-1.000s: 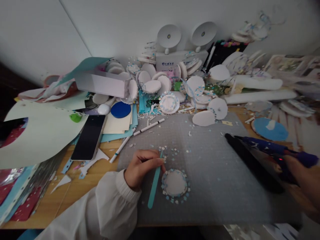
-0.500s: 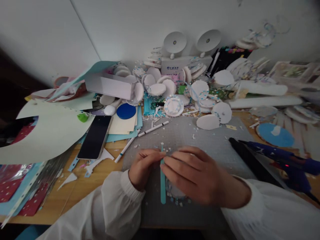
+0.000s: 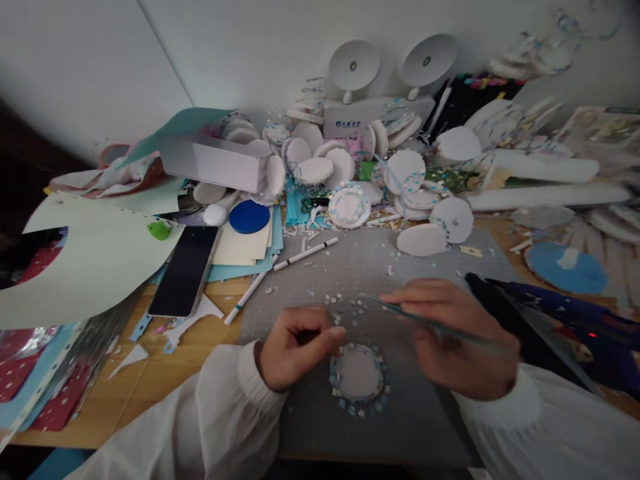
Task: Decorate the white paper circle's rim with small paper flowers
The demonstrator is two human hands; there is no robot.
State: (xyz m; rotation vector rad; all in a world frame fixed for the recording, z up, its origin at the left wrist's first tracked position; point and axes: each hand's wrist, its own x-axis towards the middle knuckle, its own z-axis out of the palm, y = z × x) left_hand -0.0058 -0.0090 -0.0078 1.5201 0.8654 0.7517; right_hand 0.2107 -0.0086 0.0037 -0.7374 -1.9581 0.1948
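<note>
Landmark: star-edged disc (image 3: 359,375), pale in the middle with blue and white bits around its rim, lying flat on the grey mat (image 3: 315,427) that covers part of the wooden bench (image 3: 167,377).
Left hand (image 3: 297,350): at the disc's upper left, fingers curled and thumb pointing toward the rim; whether it grips anything or touches the disc cannot be told.
Right hand (image 3: 457,340): to the disc's upper right, gripping a slim teal tool (image 3: 405,312) whose tip points left, above the mat; hand and tool are slightly blurred.
Small stars (image 3: 341,300): scattered on the mat just beyond the disc, blue and white.
Marker pens (image 3: 306,254): two, white, beyond the disc and to its left, one mostly on the mat, the other angled along its edge.
Phone (image 3: 184,270): farther left of the disc, dark screen up, near a round blue piece (image 3: 249,217) resting on paper sheets.
Glue gun (image 3: 570,312): well to the disc's right, dark blue, blurred, with a red light.
Blue disc (image 3: 567,267): beyond the glue gun, right of the landmark.
White discs (image 3: 405,172): heaped beyond the landmark, many with blue trim, in front of two round lamps (image 3: 354,65).
</note>
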